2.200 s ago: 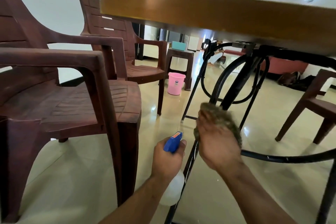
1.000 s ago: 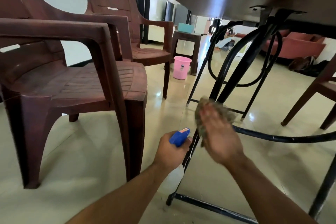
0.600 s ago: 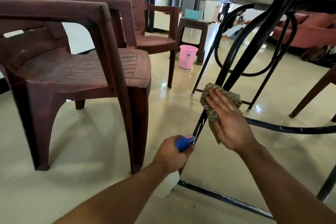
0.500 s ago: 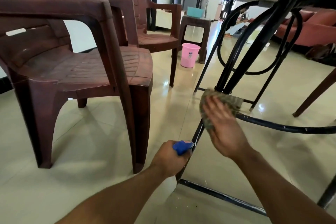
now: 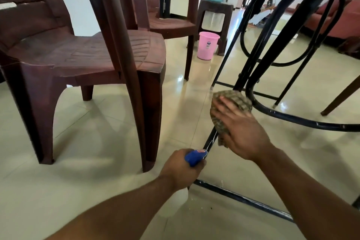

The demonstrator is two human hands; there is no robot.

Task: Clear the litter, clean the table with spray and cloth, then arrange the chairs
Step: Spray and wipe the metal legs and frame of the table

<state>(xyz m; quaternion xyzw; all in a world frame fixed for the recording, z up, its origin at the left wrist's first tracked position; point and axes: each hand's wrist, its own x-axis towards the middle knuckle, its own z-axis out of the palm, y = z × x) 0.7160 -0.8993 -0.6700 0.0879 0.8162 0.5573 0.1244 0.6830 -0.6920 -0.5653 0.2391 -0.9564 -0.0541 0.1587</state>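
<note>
nearby, brown chair crowds the table leg; pink bucket beyond.

Both my arms reached forward and down.
My left hand was curled in a grip; my right hand pressed with fingers spread flat.

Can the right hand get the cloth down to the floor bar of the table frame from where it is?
Probably yes. The right hand presses the cloth on the slanted leg, which runs down to the floor bar. Only the left hand, gripping the spray bottle, crowds that corner.
</note>
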